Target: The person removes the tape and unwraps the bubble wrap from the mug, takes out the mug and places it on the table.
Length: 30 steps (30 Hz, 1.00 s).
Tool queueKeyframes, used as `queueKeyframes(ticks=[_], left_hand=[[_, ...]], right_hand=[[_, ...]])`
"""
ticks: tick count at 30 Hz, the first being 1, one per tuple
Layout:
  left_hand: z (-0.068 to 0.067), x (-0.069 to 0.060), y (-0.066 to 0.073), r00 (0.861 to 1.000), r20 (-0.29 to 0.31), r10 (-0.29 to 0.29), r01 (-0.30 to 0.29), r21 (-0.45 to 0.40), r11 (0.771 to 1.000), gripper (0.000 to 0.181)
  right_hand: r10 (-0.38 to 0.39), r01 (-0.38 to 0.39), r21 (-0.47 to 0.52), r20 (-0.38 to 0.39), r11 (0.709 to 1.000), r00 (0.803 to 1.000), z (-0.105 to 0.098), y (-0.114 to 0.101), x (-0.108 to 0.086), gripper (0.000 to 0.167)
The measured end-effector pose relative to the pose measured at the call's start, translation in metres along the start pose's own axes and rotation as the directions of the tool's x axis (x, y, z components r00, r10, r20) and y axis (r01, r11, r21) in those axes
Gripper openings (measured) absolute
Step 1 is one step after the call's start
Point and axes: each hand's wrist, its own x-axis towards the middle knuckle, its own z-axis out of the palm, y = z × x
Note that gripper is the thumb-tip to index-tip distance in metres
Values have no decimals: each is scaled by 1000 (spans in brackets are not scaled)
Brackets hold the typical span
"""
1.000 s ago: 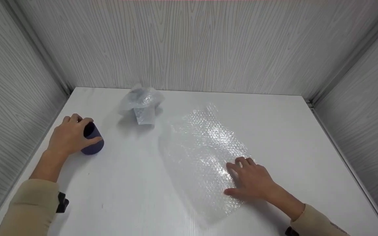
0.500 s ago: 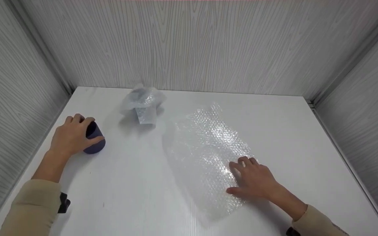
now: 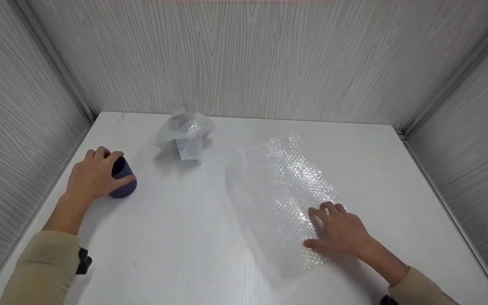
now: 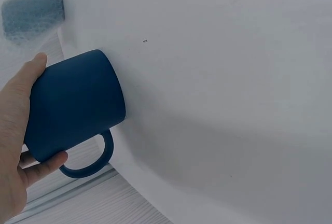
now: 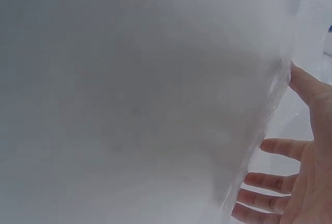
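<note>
A dark blue mug (image 3: 123,181) stands on the left of the white table. My left hand (image 3: 90,176) grips it by the rim and side, thumb on one side and fingers on the other; the left wrist view shows the mug's handle (image 4: 98,164) beside the fingers. A sheet of clear bubble wrap (image 3: 278,199) lies flat right of the middle. On its right part rests my right hand (image 3: 339,231), fingers spread. In the right wrist view, the fingertips touch the edge of the bubble wrap (image 5: 272,97).
A bundle in bubble wrap (image 3: 187,133) sits near the back wall; a bluish thing (image 4: 33,11) shows through it in the left wrist view. Wood-grain panels (image 3: 244,59) close off the table at the back and both sides.
My right hand has slid to the right, and the bubble wrap has shifted right with it. The left hand stays on the mug in nearly the same spot.
</note>
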Motion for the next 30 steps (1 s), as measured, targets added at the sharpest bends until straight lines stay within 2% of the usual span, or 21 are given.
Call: queueKeyframes(ticks=[4,14,23,30], left_hand=[[-1,0,1,1000,0,2,-2,0,1000,74],[-2,0,1,1000,1,0,0,-8,1000,75],[-4,1,3,999,45,-18,18,8,1000,76],[-4,2,2,998,54,-15,15,8,1000,76]], right_hand=[[16,-16,11,10,1000,1000,0,7,-3,86],[45,-46,-19,-23,999,999,-2,22,-9,84],[139,-139,17,-40,990,989,-5,32,-14,65],[191,-188,53,-64,981,980,-3,47,-19,62]])
